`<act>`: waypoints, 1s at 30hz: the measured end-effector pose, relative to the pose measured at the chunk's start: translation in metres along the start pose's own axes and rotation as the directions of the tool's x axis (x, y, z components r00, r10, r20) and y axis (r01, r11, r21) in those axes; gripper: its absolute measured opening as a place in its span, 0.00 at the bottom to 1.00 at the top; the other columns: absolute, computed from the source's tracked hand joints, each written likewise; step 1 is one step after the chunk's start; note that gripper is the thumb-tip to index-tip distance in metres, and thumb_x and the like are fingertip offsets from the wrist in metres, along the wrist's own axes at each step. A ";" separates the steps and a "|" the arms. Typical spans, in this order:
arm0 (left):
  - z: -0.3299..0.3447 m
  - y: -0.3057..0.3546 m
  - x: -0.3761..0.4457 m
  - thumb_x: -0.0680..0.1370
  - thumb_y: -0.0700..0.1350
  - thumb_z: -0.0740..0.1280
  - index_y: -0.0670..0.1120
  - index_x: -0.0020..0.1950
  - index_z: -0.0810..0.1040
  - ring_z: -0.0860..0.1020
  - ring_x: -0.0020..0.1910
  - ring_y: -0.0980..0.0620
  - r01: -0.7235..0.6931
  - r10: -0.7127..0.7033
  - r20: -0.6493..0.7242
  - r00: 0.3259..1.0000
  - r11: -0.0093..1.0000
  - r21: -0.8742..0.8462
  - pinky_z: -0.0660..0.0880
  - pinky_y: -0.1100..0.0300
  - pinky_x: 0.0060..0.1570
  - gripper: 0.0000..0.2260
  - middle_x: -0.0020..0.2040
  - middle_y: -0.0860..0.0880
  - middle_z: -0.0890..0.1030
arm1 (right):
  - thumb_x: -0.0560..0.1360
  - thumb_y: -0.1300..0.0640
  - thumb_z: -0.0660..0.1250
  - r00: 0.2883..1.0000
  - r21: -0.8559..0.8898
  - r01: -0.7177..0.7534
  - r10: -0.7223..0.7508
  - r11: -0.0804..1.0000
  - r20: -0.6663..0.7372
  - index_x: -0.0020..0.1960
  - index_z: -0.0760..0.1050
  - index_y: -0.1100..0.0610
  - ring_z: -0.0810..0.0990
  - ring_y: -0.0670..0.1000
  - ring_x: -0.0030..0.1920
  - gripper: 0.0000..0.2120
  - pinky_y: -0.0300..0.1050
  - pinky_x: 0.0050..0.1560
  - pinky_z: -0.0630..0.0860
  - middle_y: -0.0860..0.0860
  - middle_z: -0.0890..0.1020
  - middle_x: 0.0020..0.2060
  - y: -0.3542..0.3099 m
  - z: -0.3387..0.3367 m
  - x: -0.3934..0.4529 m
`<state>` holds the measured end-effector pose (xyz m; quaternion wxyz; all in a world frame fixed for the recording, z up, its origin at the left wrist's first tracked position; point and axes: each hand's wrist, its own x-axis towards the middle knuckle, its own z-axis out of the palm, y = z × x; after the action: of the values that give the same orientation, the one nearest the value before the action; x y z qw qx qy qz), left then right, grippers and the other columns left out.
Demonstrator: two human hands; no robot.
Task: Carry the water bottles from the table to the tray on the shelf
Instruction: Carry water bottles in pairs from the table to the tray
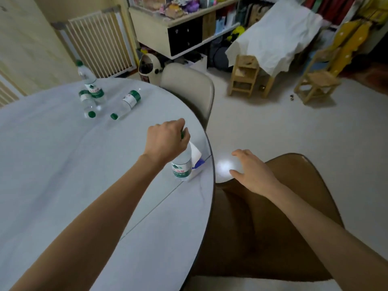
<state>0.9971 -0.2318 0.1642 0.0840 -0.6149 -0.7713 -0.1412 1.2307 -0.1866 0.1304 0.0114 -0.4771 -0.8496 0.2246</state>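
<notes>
The left hand (165,141) is gripping the neck of an upright water bottle (183,164) just under its green cap, fingers curled around it from above. The bottle is standing right at the table's (63,164) near-right edge, touching a small white and blue carton (196,162) beside it. The right hand (249,169) is hovering off the table over a brown chair (294,206), fingers spread and holding nothing.

The biggest risk is sitting here: a grip this high on a full bottle is likely leaving the body free to swing, so a fast lift could be knocking the carton off the edge or letting the neck slide through the fingers. Bringing the free hand under the base would be steadying it.

Farther across the table, 3 more bottles are waiting: 1 standing bottle (89,80) and 2 lying down, the left lying bottle (88,103) touching the standing one and the right lying bottle (128,103) just beside them. The lying ones are probably prone to rolling if the table gets bumped.

Beyond, a grey chair (189,89) is sitting between the table and the shelf (180,24); it could be catching a hip or a swinging bottle on the way. No tray is visible, so I cannot tell where the drop spot is.
</notes>
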 end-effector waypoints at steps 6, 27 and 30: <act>0.010 0.161 0.018 0.80 0.52 0.57 0.46 0.41 0.70 0.71 0.31 0.46 -0.111 0.110 -0.005 0.994 0.993 -0.036 0.63 0.58 0.35 0.12 0.31 0.51 0.72 | 0.79 0.50 0.62 0.987 0.004 -0.022 0.023 1.000 -0.160 0.73 0.63 0.52 0.74 0.53 0.63 0.23 0.47 0.59 0.73 0.51 0.69 0.69 0.117 -0.068 -0.058; 0.119 0.509 0.189 0.77 0.52 0.63 0.47 0.37 0.72 0.72 0.32 0.50 -0.153 0.156 0.068 0.985 0.987 -0.045 0.65 0.61 0.34 0.11 0.30 0.51 0.71 | 0.79 0.50 0.61 0.992 -0.244 -0.123 0.124 0.962 -0.014 0.72 0.62 0.54 0.70 0.55 0.65 0.23 0.49 0.62 0.70 0.53 0.68 0.68 0.494 -0.202 -0.046; 0.157 0.519 0.239 0.77 0.51 0.63 0.47 0.38 0.72 0.72 0.32 0.49 -0.154 0.157 0.099 0.983 0.987 -0.039 0.65 0.61 0.33 0.11 0.30 0.51 0.70 | 0.80 0.50 0.60 0.991 -0.331 -0.126 0.130 0.935 -0.008 0.71 0.63 0.55 0.71 0.56 0.63 0.22 0.50 0.60 0.71 0.54 0.69 0.66 0.527 -0.218 0.010</act>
<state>1.4538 0.1453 0.1471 0.0456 -0.6810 -0.7218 -0.1148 1.7008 0.1358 0.1175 -0.0891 -0.5250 -0.8424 0.0826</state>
